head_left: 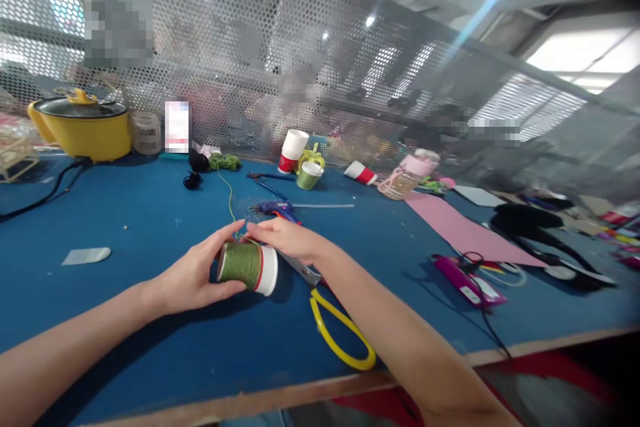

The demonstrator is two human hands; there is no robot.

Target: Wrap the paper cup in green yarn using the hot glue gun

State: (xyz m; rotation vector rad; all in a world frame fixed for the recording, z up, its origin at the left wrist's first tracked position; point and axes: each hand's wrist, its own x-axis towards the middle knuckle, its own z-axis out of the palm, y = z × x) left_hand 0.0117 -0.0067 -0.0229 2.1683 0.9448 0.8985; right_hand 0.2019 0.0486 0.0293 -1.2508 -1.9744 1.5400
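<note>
Green-wound cup in left hand, right hand above, perhaps touching

Hands, two: left hand, right hand. Cups, I count four: two green-and-white, two red-and-white, one of these possibly a stack. Black balls, two. Scissors, one pair. Glue gun, one. Yellow pot, one. Pink sheet, one. Clear jar, one. Far-right items: too blurred to count from here.

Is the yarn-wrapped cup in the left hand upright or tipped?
Tipped: the yarn-wrapped cup lies sideways in the left hand, its bare white end pointing right.
</note>
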